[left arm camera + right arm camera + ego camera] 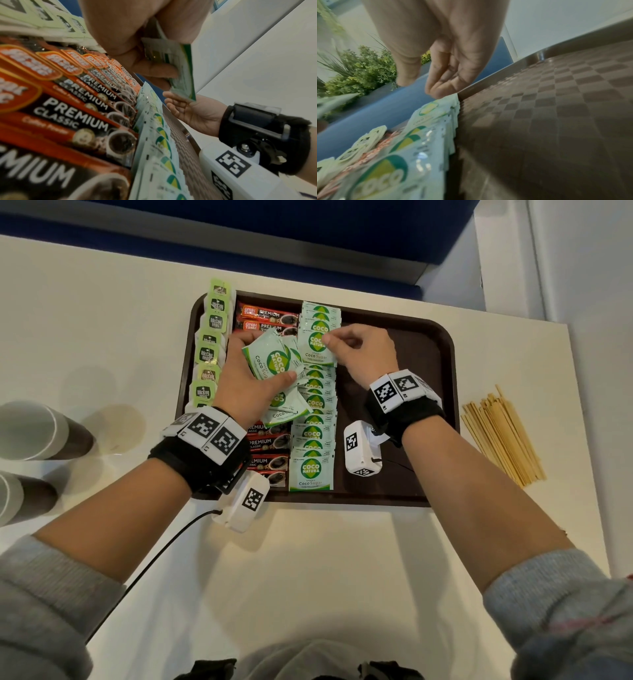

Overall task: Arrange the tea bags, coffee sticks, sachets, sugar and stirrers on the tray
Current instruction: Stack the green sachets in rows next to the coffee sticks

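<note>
The left hand (248, 371) is gripping a loose fan of sugar sachets (270, 361), thumb across the front and fingers curled behind, holding them just above the coffee sticks (270, 443). The right hand (363, 350) is reaching in from the open side of the tray (442, 344), fingertips pinching the edge of one sachet (317, 345) over the far part of the sugar row (313, 436). So the step in hand looks to be the sugar: feeding sachets one by one from the held fan into the overlapping column running from the tray's far edge to its near edge.

That column is lying beside the coffee sticks, with the tea bags (209, 350) lining the tray's left edge. The right half of the tray is showing bare floor.

Next, I'd say, the pinched sachet needs laying flat and square on its neighbours, then another drawn from the fan. The stirrers (500, 433) are waiting on the bench (325, 559), off the tray's right edge, well apart from both hands.
</note>
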